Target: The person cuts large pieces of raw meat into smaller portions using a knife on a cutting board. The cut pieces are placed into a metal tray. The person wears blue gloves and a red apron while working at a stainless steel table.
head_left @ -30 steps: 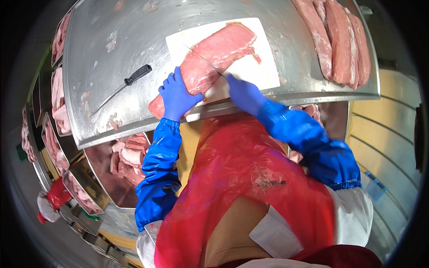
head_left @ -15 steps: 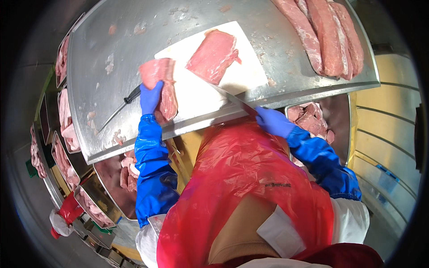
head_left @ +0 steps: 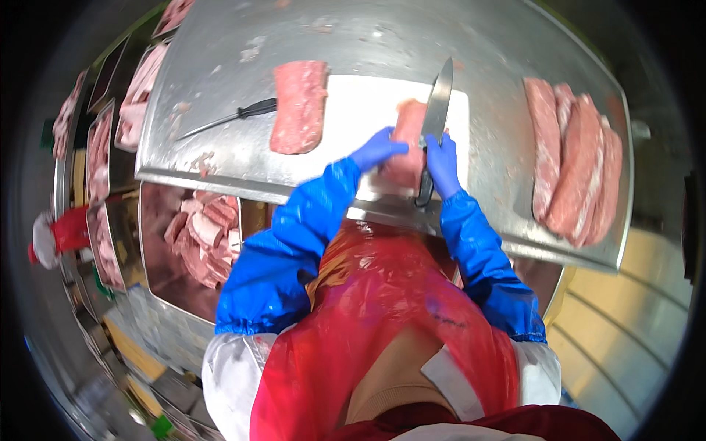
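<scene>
While gripping the big knife (head_left: 436, 110) by its dark handle, right hand (head_left: 443, 165) fully closed in a blue glove, blade pointing off toward 12 o'clock and lying along the 3 o'clock side of the meat piece (head_left: 407, 143). Left hand (head_left: 377, 149) only half curled, fingers spread flat and pressing on the 9 o'clock side of that same piece, not wrapped round anything. Meat piece sitting on the white cutting board (head_left: 353, 110), right at the board's 5 o'clock corner and close to the near edge of the steel worktop (head_left: 507, 73).

Second slab of meat (head_left: 299, 105) parked at the board's 9 o'clock edge, well apart from both hands. Smaller black-handled knife (head_left: 232, 117) further out at 9 o'clock on bare steel. Stack of long meat strips (head_left: 577, 165) off at 3 o'clock, near the worktop's far right edge, with an open strip of steel between it and the board. Plenty of free board toward 12 o'clock. Below the worktop's near edge at 8 o'clock, a metal bin (head_left: 158, 220) holding cut pieces.

Both forearms in blue sleeves coming up from 6 o'clock, angled inward so the hands end up almost side by side; left elbow bent out wider than the right.
</scene>
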`<state>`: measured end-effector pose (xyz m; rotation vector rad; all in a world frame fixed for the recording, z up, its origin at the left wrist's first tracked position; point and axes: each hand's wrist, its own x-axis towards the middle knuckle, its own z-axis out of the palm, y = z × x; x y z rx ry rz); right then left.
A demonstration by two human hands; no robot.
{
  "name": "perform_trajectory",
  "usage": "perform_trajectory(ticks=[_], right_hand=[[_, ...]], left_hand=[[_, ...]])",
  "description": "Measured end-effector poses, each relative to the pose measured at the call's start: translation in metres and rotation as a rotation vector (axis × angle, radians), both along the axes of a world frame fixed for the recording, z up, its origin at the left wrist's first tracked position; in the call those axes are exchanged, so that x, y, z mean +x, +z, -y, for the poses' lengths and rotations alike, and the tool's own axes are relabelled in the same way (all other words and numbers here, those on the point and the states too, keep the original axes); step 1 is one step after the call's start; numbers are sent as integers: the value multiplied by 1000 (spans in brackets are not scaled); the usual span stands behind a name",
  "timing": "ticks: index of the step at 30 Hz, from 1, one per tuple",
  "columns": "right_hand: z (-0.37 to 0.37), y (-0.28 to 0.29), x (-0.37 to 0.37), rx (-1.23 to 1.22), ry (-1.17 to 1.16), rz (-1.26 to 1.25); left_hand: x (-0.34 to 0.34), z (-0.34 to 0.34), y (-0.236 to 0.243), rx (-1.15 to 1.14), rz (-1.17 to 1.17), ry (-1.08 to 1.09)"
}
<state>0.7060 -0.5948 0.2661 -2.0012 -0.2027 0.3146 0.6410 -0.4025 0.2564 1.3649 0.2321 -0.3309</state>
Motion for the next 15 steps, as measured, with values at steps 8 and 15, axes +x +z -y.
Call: perform_trajectory(ticks=[8, 15], right_hand=[[-116, 104, -112, 324, 562, -500], [-97, 49, -76, 77, 289, -302]], left_hand=[[-319, -135, 94, -58, -47, 877], [-274, -178, 61, 957, -205, 938]])
